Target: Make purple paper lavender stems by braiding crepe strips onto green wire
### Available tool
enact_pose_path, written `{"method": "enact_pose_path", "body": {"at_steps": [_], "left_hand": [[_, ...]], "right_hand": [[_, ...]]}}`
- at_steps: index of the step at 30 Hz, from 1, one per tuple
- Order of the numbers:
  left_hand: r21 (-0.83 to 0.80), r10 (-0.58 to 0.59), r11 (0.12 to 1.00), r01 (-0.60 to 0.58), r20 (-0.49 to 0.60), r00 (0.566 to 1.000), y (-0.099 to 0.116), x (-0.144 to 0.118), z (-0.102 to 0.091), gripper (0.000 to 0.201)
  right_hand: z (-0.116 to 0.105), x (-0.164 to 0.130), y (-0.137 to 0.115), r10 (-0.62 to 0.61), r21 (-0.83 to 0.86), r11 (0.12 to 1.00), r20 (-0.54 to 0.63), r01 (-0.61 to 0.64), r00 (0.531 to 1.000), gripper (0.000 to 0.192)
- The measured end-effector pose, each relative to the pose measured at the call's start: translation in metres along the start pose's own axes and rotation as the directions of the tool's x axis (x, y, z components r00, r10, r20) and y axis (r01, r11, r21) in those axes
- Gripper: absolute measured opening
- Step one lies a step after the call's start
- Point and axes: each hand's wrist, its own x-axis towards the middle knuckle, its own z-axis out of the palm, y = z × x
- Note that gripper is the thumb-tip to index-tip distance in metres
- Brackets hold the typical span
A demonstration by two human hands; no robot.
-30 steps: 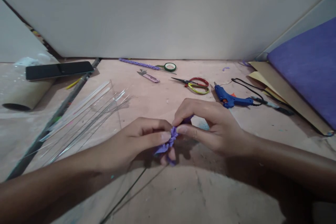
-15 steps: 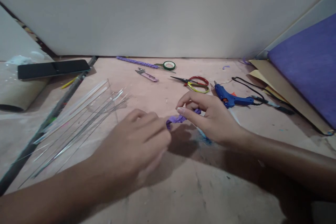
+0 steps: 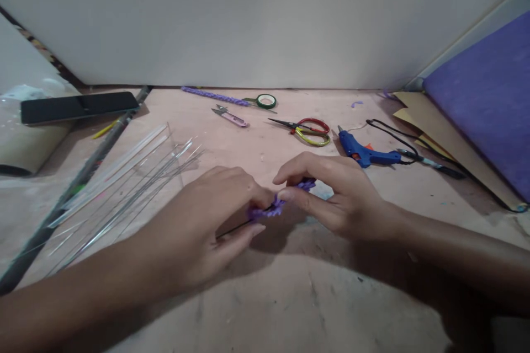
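Observation:
Between my two hands is a crinkled purple paper strip (image 3: pixel 267 212), twisted around a thin dark wire (image 3: pixel 235 228) that runs back under my left palm. My left hand (image 3: pixel 223 207) has its fingers and thumb closed around the strip's left end. Pinched between the thumb and forefinger of my right hand (image 3: pixel 331 190) is the right part of the strip, which shows again above that thumb. Both hands hang just over the table, and the strip's far right end is hidden by my right hand.
Scissors (image 3: pixel 308 131), thread snips (image 3: pixel 229 117), green tape (image 3: pixel 266 101) and a purple wrapped stem (image 3: pixel 215 96) lie behind my hands. A blue glue gun (image 3: pixel 366 151) is at right, near purple paper (image 3: pixel 480 83). Wires (image 3: pixel 132 215), a phone (image 3: pixel 80 108) and a cardboard tube (image 3: pixel 33 149) are left.
My left hand has rolled so its thumb and the dark wire show. The purple strip has tilted lower at its left end, and my right hand has moved down slightly.

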Motion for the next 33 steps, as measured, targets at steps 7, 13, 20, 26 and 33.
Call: {"method": "enact_pose_path", "body": {"at_steps": [7,13,20,26,33], "left_hand": [[0.417,0.362,0.837,-0.355,0.064,0.930,0.006,-0.011,0.010,0.022],[0.224,0.313,0.893,-0.391,0.316,0.896,0.036,-0.020,0.023,0.020],[0.073,0.017,0.997,-0.010,-0.100,0.995,0.035,-0.019,0.005,0.014],[-0.716,-0.459,0.546,0.435,0.180,0.870,0.022,-0.006,-0.013,0.015],[-0.262,-0.201,0.938,0.227,0.125,0.972,0.028,-0.001,-0.013,0.013]], "right_hand": [[0.007,0.002,0.002,0.242,-0.029,0.969,-0.115,-0.247,0.963,0.005],[0.007,0.009,0.001,0.494,0.277,0.851,-0.137,-0.446,0.859,0.013],[0.009,0.006,-0.005,0.496,0.420,0.809,-0.114,-0.411,0.861,0.015],[0.007,0.001,-0.017,0.245,0.160,0.959,-0.062,-0.233,0.967,0.008],[0.005,0.000,-0.024,0.177,0.019,0.984,-0.131,-0.176,0.976,0.010]]}}
